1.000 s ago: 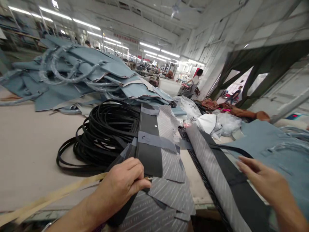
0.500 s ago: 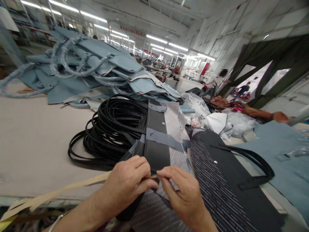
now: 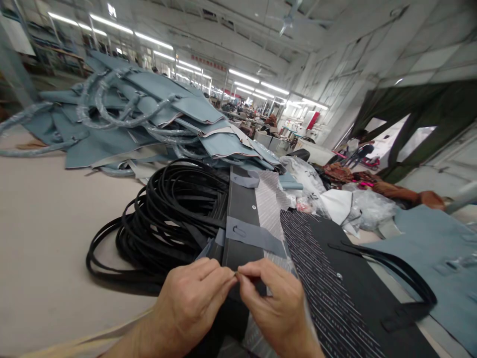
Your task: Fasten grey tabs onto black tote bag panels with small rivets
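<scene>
My left hand (image 3: pixel 196 301) and my right hand (image 3: pixel 274 301) meet fingertip to fingertip over the near edge of a black bag panel (image 3: pixel 242 201). Both are closed in a pinch, with a tiny bit of thin tan strip between the tips. More of the tan strip (image 3: pixel 100 338) trails behind my left forearm, blurred. Grey tabs, one of them a slotted grey tab (image 3: pixel 257 237), lie across the panel beside grey patterned lining (image 3: pixel 274 191). Left of the panel, black straps (image 3: pixel 160 214) fan out in a heap of loops.
Blue-grey bag pieces (image 3: pixel 149 114) with plastic-wrapped handles pile up at the back left. On the right lie a black bag piece (image 3: pixel 357 268) with handles, striped lining and a blue-grey piece (image 3: pixel 413 233). Plastic bags (image 3: pixel 305 174) sit behind. A person (image 3: pixel 361 151) is far off.
My hands have drawn together at the fingertips, and my left fingers have closed up. The tan strip has dropped lower behind my left arm. The view has tilted up slightly.
</scene>
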The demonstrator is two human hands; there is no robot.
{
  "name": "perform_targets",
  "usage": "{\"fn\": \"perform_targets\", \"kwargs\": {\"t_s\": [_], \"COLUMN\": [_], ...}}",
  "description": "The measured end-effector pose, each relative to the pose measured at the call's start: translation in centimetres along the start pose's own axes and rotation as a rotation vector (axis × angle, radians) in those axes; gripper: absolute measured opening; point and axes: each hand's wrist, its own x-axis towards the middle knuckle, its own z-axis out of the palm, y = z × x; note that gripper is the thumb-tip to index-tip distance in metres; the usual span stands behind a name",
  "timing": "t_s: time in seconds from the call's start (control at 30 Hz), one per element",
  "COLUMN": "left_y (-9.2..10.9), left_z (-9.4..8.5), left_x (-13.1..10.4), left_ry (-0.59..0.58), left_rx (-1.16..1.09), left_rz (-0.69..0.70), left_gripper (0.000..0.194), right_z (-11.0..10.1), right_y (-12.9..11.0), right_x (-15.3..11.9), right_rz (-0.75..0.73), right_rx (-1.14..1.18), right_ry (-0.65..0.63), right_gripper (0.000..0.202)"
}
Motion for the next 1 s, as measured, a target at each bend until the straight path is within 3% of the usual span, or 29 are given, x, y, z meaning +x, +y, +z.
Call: {"fn": "perform_targets", "kwargs": {"t_s": [0.07,0.2,0.27,0.37,0.5,0.7,0.87,1.0], "left_y": [-0.1,-0.7,-1.2,-2.0,-2.6,-2.8,-2.6,-2.5], "left_z": [0.4,1.9,2.6,3.5,3.9,3.6,3.5,3.3], "left_x": [-0.2,-1.2,-1.6,-2.1,-2.9,-3.4,-2.9,-2.7], "left_ry": [0.034,-0.025,-0.068,-0.062,0.021,-0.076,-0.023,-0.009], "left_rx": [-0.043,-0.062,-0.040,-0.053,-0.117,-0.126,-0.136,-0.192], "left_rz": [0.017,0.020,-0.027,-0.055,-0.023,-0.072,-0.052,-0.059], "left_gripper": [0.019,0.025,0.027,0.023,0.018,0.014,0.015,0.015], "right_z": [0.4,1.1,1.6,2.6,3.9,5.2,4.2,2.8], "right_y": [2.4,9.5,12.7,15.5,17.2,19.1,20.3,19.4], "right_x": [1.2,4.7,6.5,8.4,9.2,9.9,10.0,9.3], "right_rz": [0.141,0.725,0.851,0.882,0.935,0.957,0.972,0.921], "right_rx": [-0.013,0.272,0.378,0.378,0.342,0.231,0.103,-0.026], "right_ry": [0.044,0.025,-0.004,-0.040,-0.110,-0.271,-0.398,-0.346], "right_gripper": [0.017,0.025,0.035,0.034,0.023,0.010,0.025,0.037]}}
